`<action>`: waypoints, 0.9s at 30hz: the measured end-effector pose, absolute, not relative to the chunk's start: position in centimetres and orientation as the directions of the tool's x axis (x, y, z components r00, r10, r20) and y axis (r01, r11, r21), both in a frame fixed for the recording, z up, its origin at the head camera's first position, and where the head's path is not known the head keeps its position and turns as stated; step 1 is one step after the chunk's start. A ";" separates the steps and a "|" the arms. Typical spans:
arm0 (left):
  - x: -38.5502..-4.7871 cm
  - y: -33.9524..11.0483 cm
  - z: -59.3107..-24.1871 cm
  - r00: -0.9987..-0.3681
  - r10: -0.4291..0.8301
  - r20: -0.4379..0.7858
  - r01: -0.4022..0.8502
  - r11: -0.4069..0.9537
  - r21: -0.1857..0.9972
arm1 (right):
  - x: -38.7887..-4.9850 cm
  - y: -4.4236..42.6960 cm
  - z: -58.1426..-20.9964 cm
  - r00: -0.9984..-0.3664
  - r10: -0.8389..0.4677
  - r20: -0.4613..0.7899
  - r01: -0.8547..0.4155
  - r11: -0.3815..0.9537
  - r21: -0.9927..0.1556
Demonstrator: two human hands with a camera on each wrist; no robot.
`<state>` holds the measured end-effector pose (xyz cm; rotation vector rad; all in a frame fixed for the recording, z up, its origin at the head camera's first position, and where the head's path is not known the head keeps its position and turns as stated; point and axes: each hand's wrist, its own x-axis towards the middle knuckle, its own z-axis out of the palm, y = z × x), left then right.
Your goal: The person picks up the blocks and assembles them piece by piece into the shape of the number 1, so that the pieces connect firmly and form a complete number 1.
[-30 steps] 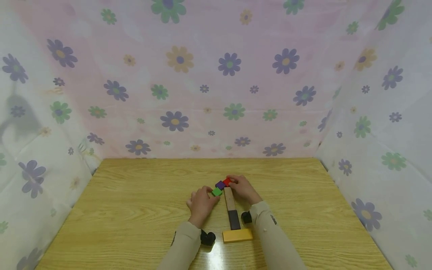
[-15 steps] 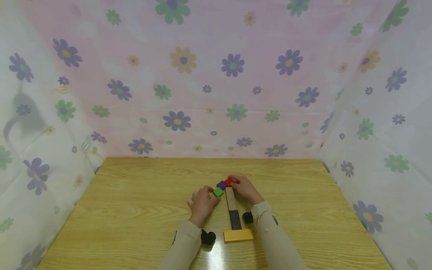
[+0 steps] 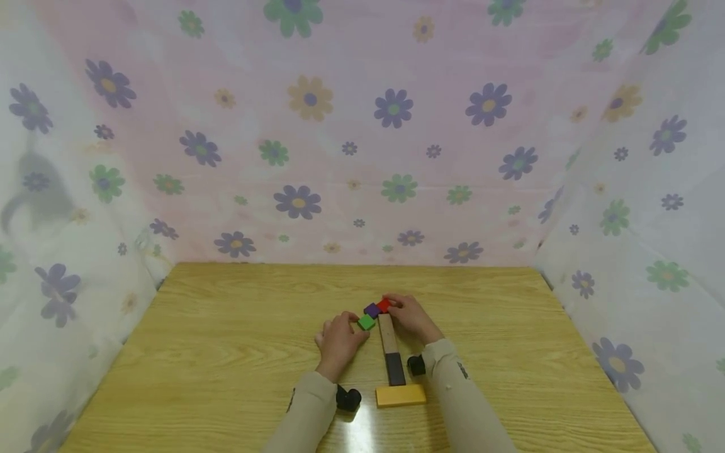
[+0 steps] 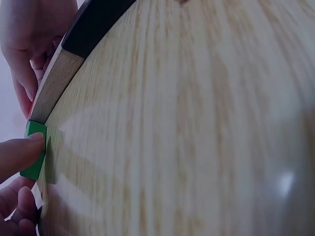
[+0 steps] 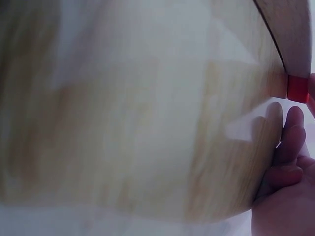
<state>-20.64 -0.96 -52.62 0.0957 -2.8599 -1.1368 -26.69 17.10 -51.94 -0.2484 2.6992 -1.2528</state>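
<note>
A green block [image 3: 366,322], a purple block [image 3: 372,310] and a red block [image 3: 384,305] form a slanting row on the table. My left hand [image 3: 338,340] pinches the green block at the row's near left end; its thumb lies on the block's side in the left wrist view. At the far right end my right hand [image 3: 412,316] holds the red block between thumb and fingers. Just below the row runs a plain wooden block [image 3: 387,333], followed by a black block [image 3: 394,369]. Across the black block's near end lies a yellow block [image 3: 401,396].
The wood-grain table [image 3: 226,352] is bounded at the back and sides by a flowered cloth [image 3: 340,126]. Black wrist devices sit by both cuffs, the left one [image 3: 348,399] near the yellow block and the right one [image 3: 416,365] beside the black block.
The view shifts slightly, moving the whole scene a little in the picture. Both hands and all the blocks keep their places relative to one another.
</note>
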 end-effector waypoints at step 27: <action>-19.3 -2.7 -52.7 -0.996 0.060 -0.062 -0.006 0.667 0.745 | -25.5 19.3 -51.7 -0.940 -0.260 -0.220 0.078 0.466 -0.881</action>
